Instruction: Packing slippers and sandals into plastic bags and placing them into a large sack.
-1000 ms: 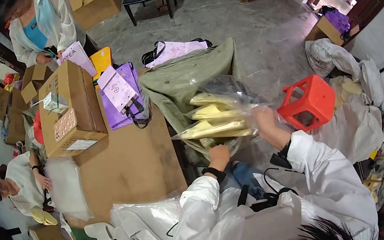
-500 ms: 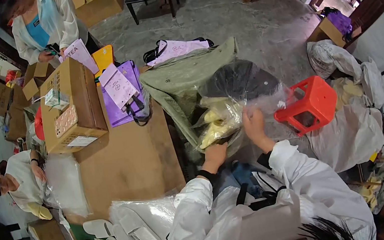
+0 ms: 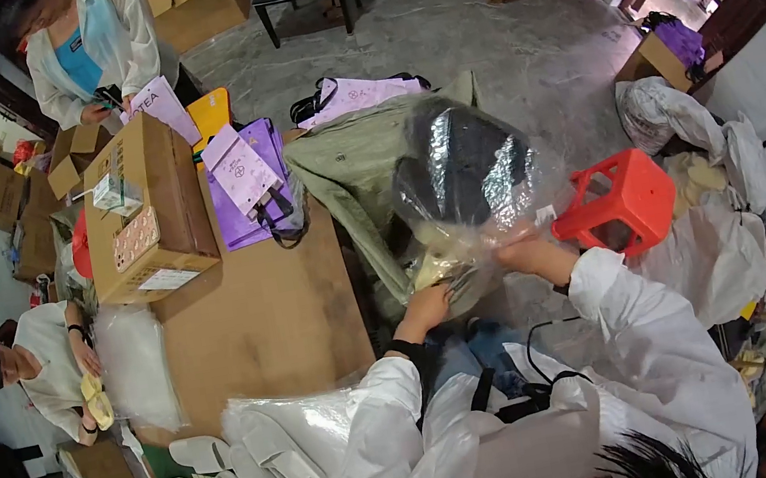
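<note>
A large clear plastic bag [image 3: 510, 199] puffs out in front of me over a dark, rounded surface. Pale yellow slippers [image 3: 439, 268] show through its lower end, partly blurred. My right hand [image 3: 536, 257] is closed on the bag's near right side. Lower and to the left, my left hand [image 3: 427, 310] has its fingers closed on the bag's edge beside the yellow slippers. Behind the bag, an olive-green cloth sack [image 3: 344, 185] hangs spread with its mouth gaping.
Left of me stands a brown table [image 3: 262, 330] with a carton [image 3: 146, 213] and purple bags [image 3: 246, 176]. Grey slippers [image 3: 283, 458] and plastic sheets lie nearer. A red stool [image 3: 625, 203] stands at right. One co-worker [image 3: 44, 361] handles yellow slippers; another [image 3: 104, 53] stands far left.
My right hand has moved right and slightly down, and the plastic bag has swelled and spread. My left hand stays nearly in place. The co-worker at left has raised the yellow slippers.
</note>
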A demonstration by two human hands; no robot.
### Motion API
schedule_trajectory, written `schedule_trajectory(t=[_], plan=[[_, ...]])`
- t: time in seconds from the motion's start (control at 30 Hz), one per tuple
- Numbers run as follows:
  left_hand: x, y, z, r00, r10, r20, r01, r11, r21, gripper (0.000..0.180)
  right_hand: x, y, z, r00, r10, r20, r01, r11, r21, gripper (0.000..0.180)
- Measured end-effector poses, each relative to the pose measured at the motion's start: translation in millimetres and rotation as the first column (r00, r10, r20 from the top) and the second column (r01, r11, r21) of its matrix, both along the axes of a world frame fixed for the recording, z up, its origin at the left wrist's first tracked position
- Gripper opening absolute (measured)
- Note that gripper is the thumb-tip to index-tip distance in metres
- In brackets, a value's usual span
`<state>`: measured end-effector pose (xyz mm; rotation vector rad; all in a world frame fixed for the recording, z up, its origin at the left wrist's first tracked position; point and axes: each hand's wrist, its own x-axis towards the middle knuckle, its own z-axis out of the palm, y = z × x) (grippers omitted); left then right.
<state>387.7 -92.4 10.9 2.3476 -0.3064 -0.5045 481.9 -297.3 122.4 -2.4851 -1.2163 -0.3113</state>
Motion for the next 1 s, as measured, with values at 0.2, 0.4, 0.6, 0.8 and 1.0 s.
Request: schedule_trajectory(t=[0.2,0.4,0.6,0.8,1.0], plan=[[0.6,0.8,-14.6,0.989,-0.116,-0.090,0.126,0.986,0.112,0.031,-28.7,35.2,-1.3,0.965,0.249,-0.085,-0.263,0.932,-0.251,0.012],[1.9,-14.4,1.7,0.972,-0.236,-0.025,0.237,0.970,0.053,0.031,-14.4,48.0,9.8,0.970,0.090,-0.228,-0.207,0.795,-0.571,0.007],[-11.2,-14.3,-2.5,0.973,-0.180,0.147,0.180,0.984,0.012,0.026,13.1,37.7,-35.2,0.924,-0.221,-0.313,0.015,0.837,-0.546,0.010],[-9.2,-6.3,-1.2,0.979,-0.192,0.069,0.186,0.979,0.086,0.022,4.8,54.3,-65.5,0.823,-0.177,-0.540,0.048,0.969,-0.244,0.032],[3.7,-14.7,-2.2,0.950,-0.309,-0.042,0.310,0.919,0.242,0.027,-22.3,24.2,-120.0,0.850,-0.204,-0.485,-0.091,0.851,-0.517,0.041]])
